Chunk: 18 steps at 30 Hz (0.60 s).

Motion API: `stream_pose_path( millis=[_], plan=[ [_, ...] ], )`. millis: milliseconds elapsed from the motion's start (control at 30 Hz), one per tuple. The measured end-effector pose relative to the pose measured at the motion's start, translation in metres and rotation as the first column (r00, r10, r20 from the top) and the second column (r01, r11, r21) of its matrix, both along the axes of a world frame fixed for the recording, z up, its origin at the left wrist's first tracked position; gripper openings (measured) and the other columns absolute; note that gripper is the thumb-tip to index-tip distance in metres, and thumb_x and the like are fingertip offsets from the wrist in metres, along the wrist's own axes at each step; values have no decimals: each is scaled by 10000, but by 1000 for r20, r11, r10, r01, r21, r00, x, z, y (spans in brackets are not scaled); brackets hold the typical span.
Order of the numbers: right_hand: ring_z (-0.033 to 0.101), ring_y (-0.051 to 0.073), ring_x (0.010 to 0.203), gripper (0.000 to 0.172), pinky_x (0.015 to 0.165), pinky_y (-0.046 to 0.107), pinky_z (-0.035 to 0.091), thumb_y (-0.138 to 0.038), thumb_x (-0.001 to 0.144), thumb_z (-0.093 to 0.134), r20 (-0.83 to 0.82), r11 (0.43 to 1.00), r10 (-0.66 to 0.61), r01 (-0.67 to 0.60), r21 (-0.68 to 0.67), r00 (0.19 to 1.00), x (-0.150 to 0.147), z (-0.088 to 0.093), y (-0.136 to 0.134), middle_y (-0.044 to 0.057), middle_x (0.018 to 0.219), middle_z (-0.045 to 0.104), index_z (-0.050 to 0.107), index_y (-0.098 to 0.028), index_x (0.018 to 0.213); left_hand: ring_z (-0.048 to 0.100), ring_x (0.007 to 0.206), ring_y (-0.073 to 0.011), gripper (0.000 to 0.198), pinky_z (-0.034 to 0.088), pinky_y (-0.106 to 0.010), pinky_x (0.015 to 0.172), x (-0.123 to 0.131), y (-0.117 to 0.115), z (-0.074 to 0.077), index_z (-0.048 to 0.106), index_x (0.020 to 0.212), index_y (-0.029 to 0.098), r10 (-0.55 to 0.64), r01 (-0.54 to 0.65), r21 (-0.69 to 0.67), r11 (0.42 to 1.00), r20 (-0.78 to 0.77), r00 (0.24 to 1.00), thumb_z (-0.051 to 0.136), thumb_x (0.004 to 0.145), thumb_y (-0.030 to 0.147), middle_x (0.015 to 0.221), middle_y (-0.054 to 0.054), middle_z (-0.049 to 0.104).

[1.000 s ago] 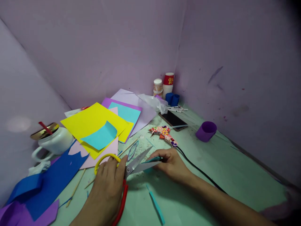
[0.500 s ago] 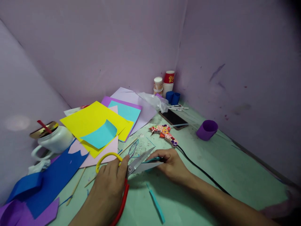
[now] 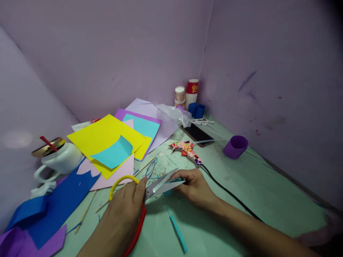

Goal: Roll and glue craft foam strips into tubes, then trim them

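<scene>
And here we are, mid-cut: my left hand (image 3: pixel 124 203) is curled firmly around the scissors (image 3: pixel 148 192), the yellow loop over my knuckles and the red one below them, though how each finger sits in the loops I cannot tell. The blades stand partly apart, pointing across at my right hand (image 3: pixel 197 187). Those right fingers are pinched together, thumb against forefinger, no gap that I can see, and in that grip is a small turquoise piece (image 3: pixel 175 180), lying between the blades right at my fingertips, its far part hidden by my own hand. Just nearer to me than both sets of fingers, down on the green table (image 3: pixel 262 200), lies a loose turquoise strip (image 3: pixel 177 230). Beyond my right fingers rests the floral glue gun (image 3: pixel 187 151), its black cord (image 3: pixel 227 194) running past the outer side of that hand, with a phone (image 3: pixel 198 135) behind it. Farther out to the right of my right fingers, a purple ring (image 3: pixel 235 147)! Beyond my left fingers, a yellow sheet (image 3: pixel 96 134) lies under a curling turquoise sheet (image 3: pixel 115 153); off to their left, a dark blue sheet (image 3: pixel 64 207) and a white mug (image 3: pixel 63 160).
</scene>
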State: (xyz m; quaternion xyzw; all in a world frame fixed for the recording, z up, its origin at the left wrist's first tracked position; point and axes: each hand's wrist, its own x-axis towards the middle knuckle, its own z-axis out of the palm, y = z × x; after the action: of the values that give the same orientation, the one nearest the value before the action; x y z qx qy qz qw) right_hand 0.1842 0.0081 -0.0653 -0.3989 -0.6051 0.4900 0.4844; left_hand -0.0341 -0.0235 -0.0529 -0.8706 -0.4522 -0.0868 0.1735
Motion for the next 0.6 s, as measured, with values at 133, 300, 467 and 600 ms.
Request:
stream_pose_path(
  millis=[133,300,467,600],
  plan=[
    [620,139,598,85,529,207,467,-172,696,619,-3,1000,2,-2,31,1000,1,-2,1,22,650,693,703,-158,688,608,849,-254,568,524,-409,724,-2,-1,-2,248,1325,149,15,-14,-46,999,19,1000,312,788,-24,962,-129,592],
    [625,153,613,123,542,220,471,-144,691,603,-3,999,13,-13,32,1000,3,-2,1,17,632,682,724,-168,701,612,868,-254,584,523,-403,739,-7,0,-9,233,1348,177,13,-9,-84,996,47,999,313,799,-4,994,-124,608],
    [615,164,604,168,542,237,470,-142,677,583,-2,1000,21,-21,5,1000,2,2,0,15,599,670,742,-174,720,635,827,-245,576,533,-374,694,-9,1,-10,237,1354,191,-3,8,-76,997,65,998,305,812,9,957,-117,627],
    [600,153,585,165,563,240,468,-137,664,589,-9,1000,11,-11,11,1000,2,3,1,6,594,664,744,-173,707,648,802,-249,564,543,-376,661,-8,0,-5,227,1352,159,-35,40,-84,996,66,997,308,816,6,940,-129,643]
  ],
)
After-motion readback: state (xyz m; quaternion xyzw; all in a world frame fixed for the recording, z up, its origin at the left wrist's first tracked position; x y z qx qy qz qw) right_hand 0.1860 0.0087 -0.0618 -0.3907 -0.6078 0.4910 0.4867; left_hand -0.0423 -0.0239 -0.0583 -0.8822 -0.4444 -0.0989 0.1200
